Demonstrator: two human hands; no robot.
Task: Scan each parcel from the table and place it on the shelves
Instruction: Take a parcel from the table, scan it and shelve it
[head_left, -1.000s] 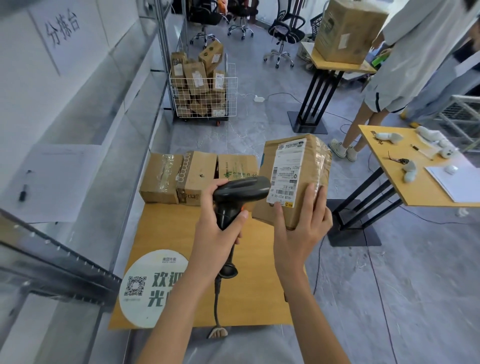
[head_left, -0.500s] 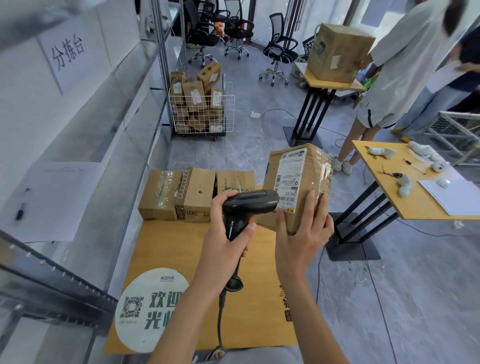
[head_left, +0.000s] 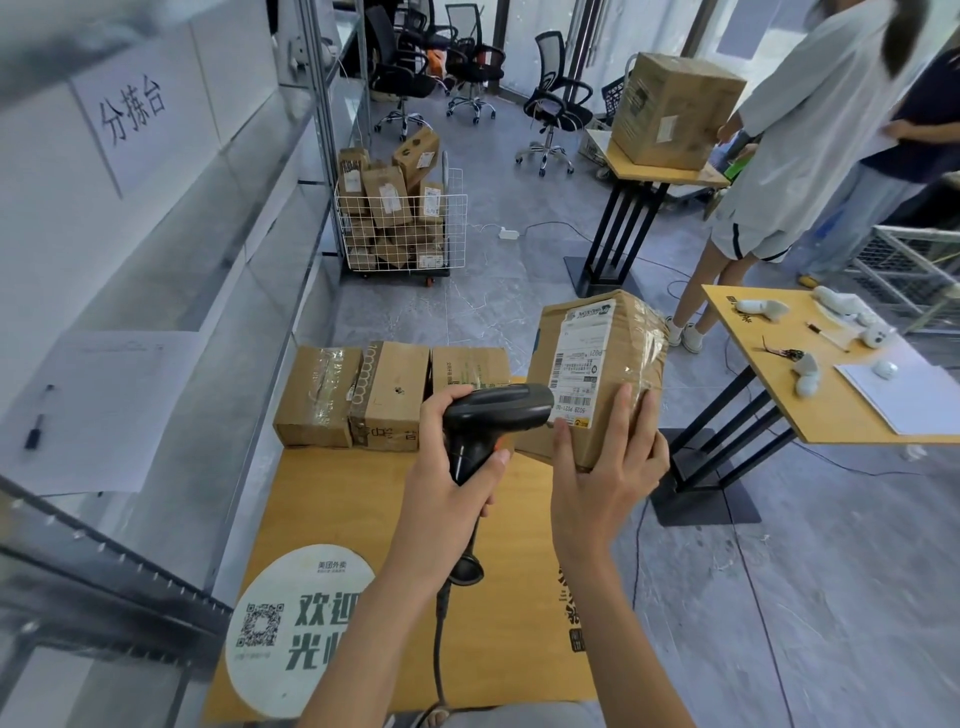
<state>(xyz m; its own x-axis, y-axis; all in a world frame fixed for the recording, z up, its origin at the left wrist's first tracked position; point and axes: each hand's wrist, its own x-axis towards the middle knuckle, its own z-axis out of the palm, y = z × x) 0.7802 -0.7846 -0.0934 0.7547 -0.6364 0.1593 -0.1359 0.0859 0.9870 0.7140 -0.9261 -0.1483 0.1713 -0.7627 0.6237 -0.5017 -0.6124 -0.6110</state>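
Note:
My right hand (head_left: 605, 467) grips a taped cardboard parcel (head_left: 618, 353) from below and holds it above the wooden table (head_left: 363, 514), its white shipping label turned toward me. My left hand (head_left: 449, 483) grips the handle of a black corded barcode scanner (head_left: 498, 410), whose head points at the label from close range. Three more cardboard parcels (head_left: 384, 395) stand in a row at the table's far edge. Metal shelves (head_left: 171, 291) run along the left wall.
A wire cart full of parcels (head_left: 400, 218) stands beyond the table by the shelves. To the right are a second wooden table with white objects and paper (head_left: 831, 410), a stand table carrying a big box (head_left: 675, 109), two standing people (head_left: 810, 130), and office chairs further back.
The parcel and the scanner have risen slightly together, and the view has tilted up a little. Both hands keep the same hold.

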